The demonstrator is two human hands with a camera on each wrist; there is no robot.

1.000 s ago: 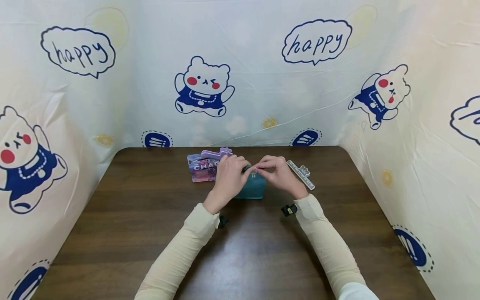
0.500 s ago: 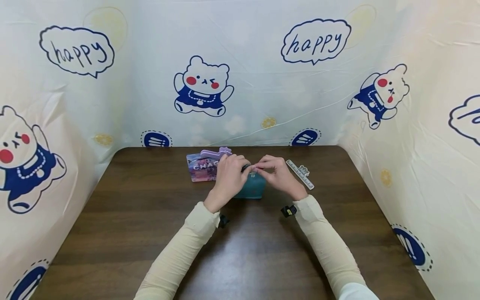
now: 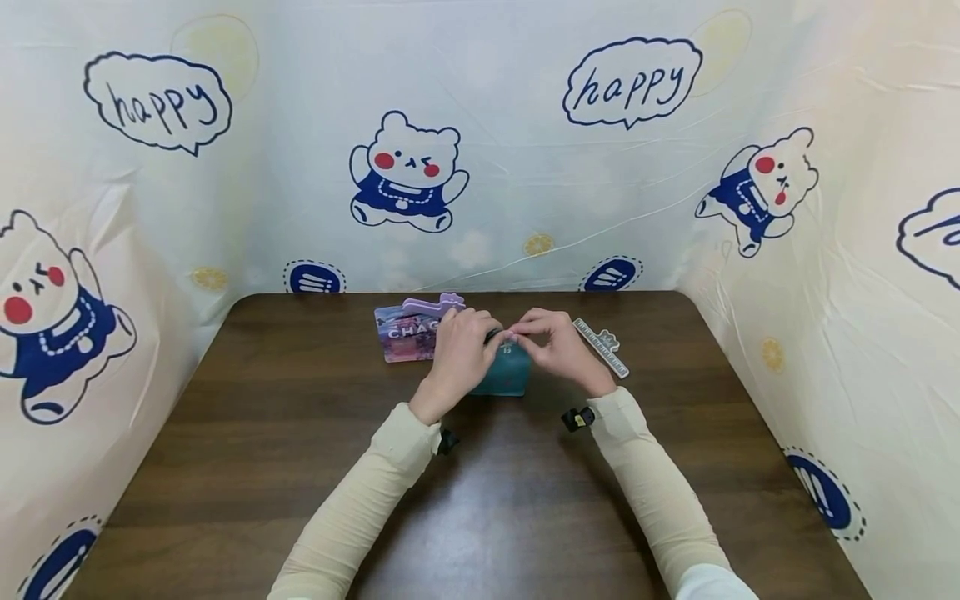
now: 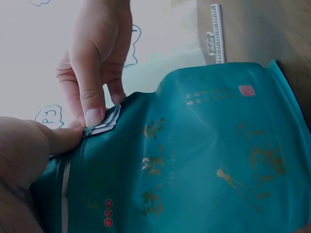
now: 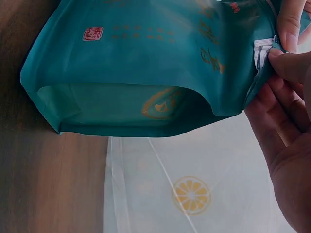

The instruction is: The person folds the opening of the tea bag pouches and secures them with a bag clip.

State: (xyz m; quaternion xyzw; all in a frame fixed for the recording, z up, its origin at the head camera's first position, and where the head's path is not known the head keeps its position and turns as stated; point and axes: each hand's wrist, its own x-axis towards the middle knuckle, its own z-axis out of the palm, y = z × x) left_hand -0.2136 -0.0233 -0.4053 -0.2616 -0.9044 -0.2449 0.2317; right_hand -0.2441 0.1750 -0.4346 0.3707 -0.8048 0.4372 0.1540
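Note:
A teal foil pouch (image 3: 504, 377) with gold lettering stands on the table between both hands. My left hand (image 3: 461, 350) pinches its top edge on the left, thumb and fingers together. The right hand (image 3: 561, 346) pinches the same edge from the right, its fingertips close to the left ones. In the left wrist view, the right thumb presses on a small silvery-white folded piece (image 4: 104, 125) at the top edge of the pouch. A pale strip runs along the pouch near the left hand. The pouch's gusseted bottom (image 5: 112, 107) shows in the right wrist view.
Behind the left hand lies a purple clip (image 3: 431, 307) on a pink-and-blue printed packet (image 3: 405, 337), partly hidden by that hand. A white clip with piano-key stripes (image 3: 602, 348) lies right of the right hand. Printed cloth (image 3: 510, 167) hangs around the brown table (image 3: 480, 500).
Both hands stay almost still at the pouch's top edge; only very slight shifts of the fingers and of the view show.

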